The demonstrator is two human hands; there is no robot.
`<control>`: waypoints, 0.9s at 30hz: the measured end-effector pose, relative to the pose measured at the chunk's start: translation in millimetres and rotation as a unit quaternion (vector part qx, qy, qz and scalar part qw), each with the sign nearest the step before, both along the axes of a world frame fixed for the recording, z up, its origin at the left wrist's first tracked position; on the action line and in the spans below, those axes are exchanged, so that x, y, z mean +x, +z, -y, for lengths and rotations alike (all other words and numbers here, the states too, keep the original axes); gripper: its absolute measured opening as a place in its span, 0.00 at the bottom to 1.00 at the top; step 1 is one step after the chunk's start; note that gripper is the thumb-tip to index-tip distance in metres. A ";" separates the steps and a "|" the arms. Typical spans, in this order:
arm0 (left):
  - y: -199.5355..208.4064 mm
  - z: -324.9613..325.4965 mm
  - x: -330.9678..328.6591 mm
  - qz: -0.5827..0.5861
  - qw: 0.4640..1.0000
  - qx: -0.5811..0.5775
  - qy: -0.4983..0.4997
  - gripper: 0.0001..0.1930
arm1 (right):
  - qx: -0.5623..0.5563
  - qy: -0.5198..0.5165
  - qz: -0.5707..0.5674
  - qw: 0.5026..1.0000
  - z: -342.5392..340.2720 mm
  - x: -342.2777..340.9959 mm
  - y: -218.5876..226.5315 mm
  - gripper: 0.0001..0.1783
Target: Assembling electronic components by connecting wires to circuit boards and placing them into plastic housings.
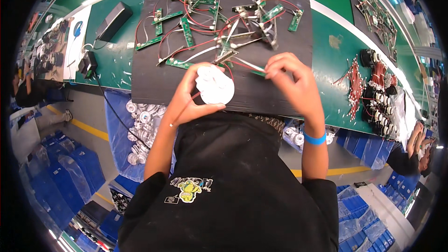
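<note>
While near blue bin (116, 136) of parts (143, 127), left fingers (190, 78) round disc (217, 89), right fingers (283, 61) pinched

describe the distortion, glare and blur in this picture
Head view: edges of the green table bow with the fisheye, corners falling to black; the white round part in the left hand looks washed out; the right hand seems slightly blurred.

Before me on the counter (333, 65), circuit boards (187, 32) lie on a mat (154, 79); wires (356, 91) lie right, round parts (145, 117) in a bin (116, 133) to my left.
</note>
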State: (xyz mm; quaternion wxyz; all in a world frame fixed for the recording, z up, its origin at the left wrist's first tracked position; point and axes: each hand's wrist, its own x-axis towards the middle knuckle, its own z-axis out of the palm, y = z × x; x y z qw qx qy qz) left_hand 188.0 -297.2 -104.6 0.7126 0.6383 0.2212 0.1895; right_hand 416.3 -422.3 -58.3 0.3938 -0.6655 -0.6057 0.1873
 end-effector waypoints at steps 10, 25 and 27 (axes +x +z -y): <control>-12.8 -26.7 18.3 0.115 0.986 -0.090 0.077 0.37 | -0.088 -0.049 -0.471 0.876 -1.8 13.8 -1.5 0.10; 40.3 -8.8 1.0 -0.184 0.920 0.345 0.038 0.30 | 0.081 -0.086 -0.550 0.827 52.8 -12.6 28.3 0.11; 51.6 -2.7 -9.0 -0.118 0.952 0.252 0.126 0.25 | 0.076 -0.088 -0.550 0.827 50.6 -22.8 36.9 0.12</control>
